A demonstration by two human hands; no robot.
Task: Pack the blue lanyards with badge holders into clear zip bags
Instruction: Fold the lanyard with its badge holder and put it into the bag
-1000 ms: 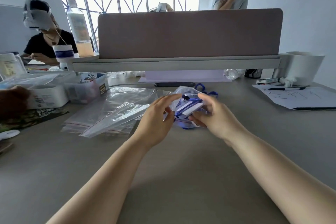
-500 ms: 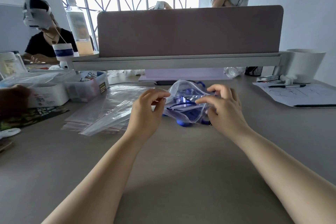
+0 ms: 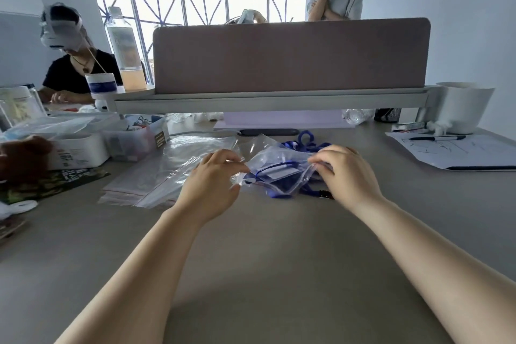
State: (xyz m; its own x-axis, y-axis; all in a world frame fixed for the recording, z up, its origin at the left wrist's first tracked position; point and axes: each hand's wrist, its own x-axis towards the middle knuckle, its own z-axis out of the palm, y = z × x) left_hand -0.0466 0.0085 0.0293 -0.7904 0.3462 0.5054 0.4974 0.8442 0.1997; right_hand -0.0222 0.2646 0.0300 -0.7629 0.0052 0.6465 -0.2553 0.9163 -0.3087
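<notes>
A clear zip bag point(image 3: 272, 160) lies on the grey desk between my hands, with a blue lanyard and its white badge holder point(image 3: 280, 174) inside. My left hand point(image 3: 213, 186) pinches the bag's left mouth corner. My right hand point(image 3: 346, 173) pinches the right corner of the mouth. A blue loop and a black clip point(image 3: 324, 194) stick out below the bag's mouth. More blue lanyards point(image 3: 305, 141) lie just behind the bag.
A stack of flat zip bags point(image 3: 156, 179) lies left of my hands. White boxes point(image 3: 75, 151) and a clear bin point(image 3: 134, 138) stand at the far left. Papers with a pen point(image 3: 458, 148) lie at the right, a white pot point(image 3: 463, 106) behind. A pink divider point(image 3: 290, 56) closes the back.
The bag has come down flat onto the desk. My hands have moved apart to its two mouth corners, and my right hand has left the badge holder inside.
</notes>
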